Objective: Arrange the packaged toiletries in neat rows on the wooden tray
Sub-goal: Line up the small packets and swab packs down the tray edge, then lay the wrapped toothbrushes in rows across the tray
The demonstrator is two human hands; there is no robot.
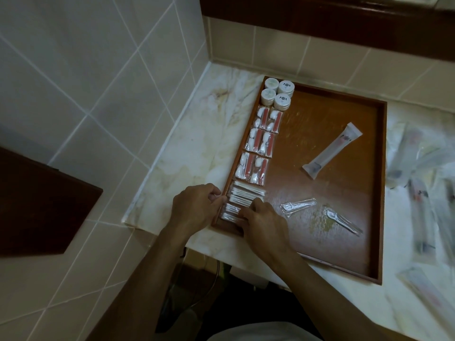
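Wooden tray (380, 168) | both hands' fingers curled pinching swab packets (242, 199) | right-counter packets (423, 193) blurred

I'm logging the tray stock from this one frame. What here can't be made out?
Head view only:
- Swab packets: the near ones hidden under the right hand, so no count.
- Packets on the counter: blurred, cut by the right edge.
- Round lids: print too small to read.
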